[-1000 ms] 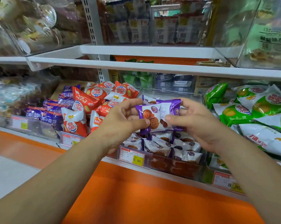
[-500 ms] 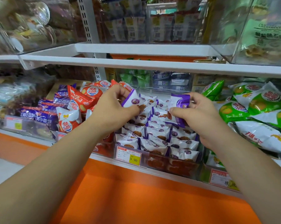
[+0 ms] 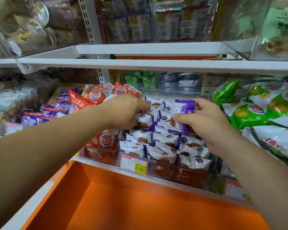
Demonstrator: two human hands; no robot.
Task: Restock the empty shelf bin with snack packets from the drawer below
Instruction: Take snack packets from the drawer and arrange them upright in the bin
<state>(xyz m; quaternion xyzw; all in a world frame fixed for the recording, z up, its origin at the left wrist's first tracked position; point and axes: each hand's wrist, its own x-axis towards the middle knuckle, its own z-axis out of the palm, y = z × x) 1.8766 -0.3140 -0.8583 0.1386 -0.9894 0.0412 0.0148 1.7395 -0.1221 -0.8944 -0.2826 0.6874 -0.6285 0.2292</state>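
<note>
Shop shelving across the whole frame, two tiers in view. Along the bottom, broad orange ledge (image 3: pixel 140 205), white-edged at lower left, bare between the two forearms. Across the upper middle, white shelf board (image 3: pixel 156 64), low over the goods, leaving only a shallow slot for reaching in. Above it, clear boxes (image 3: pixel 156 22) of blurred stock. At right, heaped green packets (image 3: pixel 249 112), bulging just beside the right wrist. At centre left, red packets (image 3: pixel 96 97) piled beside the left wrist, one upright below it against the clear front. Farther left, purple-and-orange wrappers (image 3: pixel 45 113), blurred. At centre, clear shelf bin (image 3: pixel 176 93), back rim showing, side walls close against the red heap and the green heap. Inside, white-and-purple snack packets (image 3: pixel 166 140) in overlapping rows from front wall to near the back. On the front wall, lower centre, price tag (image 3: pixel 136 165) reading 9.90. At the bin's left side, left hand (image 3: pixel 125 112), knuckles up, fingers curled down round one white packet (image 3: pixel 144 119) resting against the rows. At the bin's right side, right hand (image 3: pixel 204 120), thumb and fingers pinching a purple-edged packet (image 3: pixel 181 112), tilted, just above the rows. Between the two hands, narrow gap, no touching.
</note>
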